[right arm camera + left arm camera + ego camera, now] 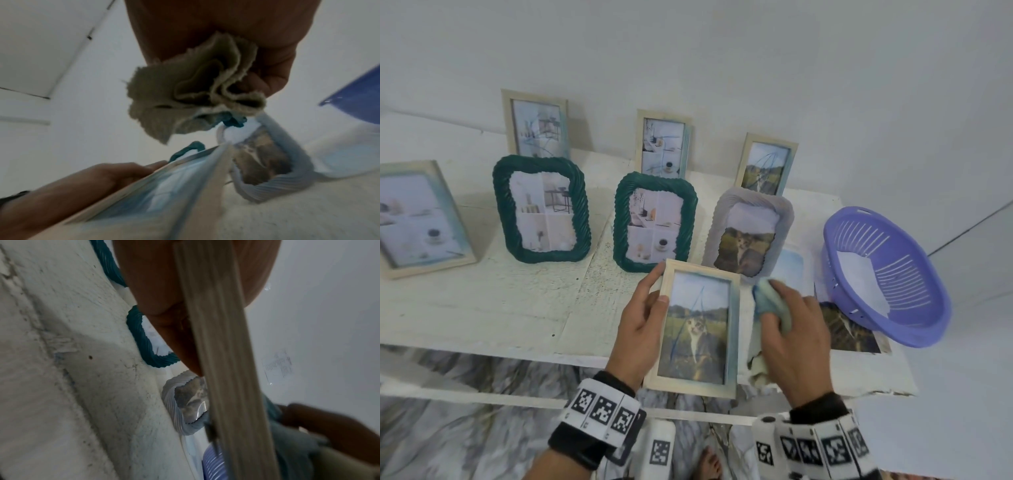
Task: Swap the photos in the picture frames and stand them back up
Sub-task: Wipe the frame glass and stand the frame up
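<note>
— What have you got in each hand?

— My left hand (642, 322) grips the wooden frame (697, 329) by its left edge, thumb on the front rail, at lower centre of the head view; it holds a cat photo. My right hand (796, 337) is closed round a bunched cloth (774, 303) just right of the frame.

— What do the wrist views add?

— The left wrist view shows the frame edge-on, a pale strip (224, 353) down the middle. The right wrist view shows the cloth's frayed folds (197, 91) hanging under my palm, hidden from the head camera.

— Room around it?

— The frame's bottom overhangs the table's front edge (571, 354). Behind it stand 2 green frames (541, 209) and a grey ribbed frame (750, 234). A purple basket (887, 274) sits at the right, on loose photos (849, 329). Bare tabletop lies at the lower left.
</note>
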The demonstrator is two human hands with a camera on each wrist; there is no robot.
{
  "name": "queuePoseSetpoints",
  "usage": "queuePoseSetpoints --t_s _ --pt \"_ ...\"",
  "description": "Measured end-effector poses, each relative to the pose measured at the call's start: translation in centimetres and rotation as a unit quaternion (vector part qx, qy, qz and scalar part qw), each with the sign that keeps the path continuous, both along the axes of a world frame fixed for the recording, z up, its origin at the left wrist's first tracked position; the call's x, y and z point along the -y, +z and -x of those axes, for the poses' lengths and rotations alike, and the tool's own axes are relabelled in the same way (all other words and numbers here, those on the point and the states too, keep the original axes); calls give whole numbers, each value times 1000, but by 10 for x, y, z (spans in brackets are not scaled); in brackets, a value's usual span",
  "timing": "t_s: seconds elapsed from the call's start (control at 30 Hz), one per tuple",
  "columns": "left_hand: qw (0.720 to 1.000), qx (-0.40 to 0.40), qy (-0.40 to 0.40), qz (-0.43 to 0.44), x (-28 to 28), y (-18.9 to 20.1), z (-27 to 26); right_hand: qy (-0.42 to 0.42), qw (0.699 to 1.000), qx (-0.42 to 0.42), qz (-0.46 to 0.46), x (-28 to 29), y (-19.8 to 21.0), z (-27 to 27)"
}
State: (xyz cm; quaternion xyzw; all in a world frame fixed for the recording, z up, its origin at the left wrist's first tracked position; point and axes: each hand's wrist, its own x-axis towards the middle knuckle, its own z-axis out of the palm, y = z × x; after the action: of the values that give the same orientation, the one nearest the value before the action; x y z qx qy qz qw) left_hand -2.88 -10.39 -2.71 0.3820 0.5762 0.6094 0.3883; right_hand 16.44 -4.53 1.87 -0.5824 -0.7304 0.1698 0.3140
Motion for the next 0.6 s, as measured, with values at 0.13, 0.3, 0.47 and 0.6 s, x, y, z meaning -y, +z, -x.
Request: queuePoseSetpoints --t_s 0.13,0.3,0.47,0.6 --pt "999 -21 -27 -23 4 9 -7 75 995 61 -15 16 -1 30" --pt "999 -35 -30 -25 9 12 -4 76 993 83 -32 14 -18 50" --pt "999 -23 -15 -19 14 8 5 226 974 34 -15 31 -17 52" --pt "999 -20 -15 -28 19 12 8 209 971 111 -19 25 -10 48"
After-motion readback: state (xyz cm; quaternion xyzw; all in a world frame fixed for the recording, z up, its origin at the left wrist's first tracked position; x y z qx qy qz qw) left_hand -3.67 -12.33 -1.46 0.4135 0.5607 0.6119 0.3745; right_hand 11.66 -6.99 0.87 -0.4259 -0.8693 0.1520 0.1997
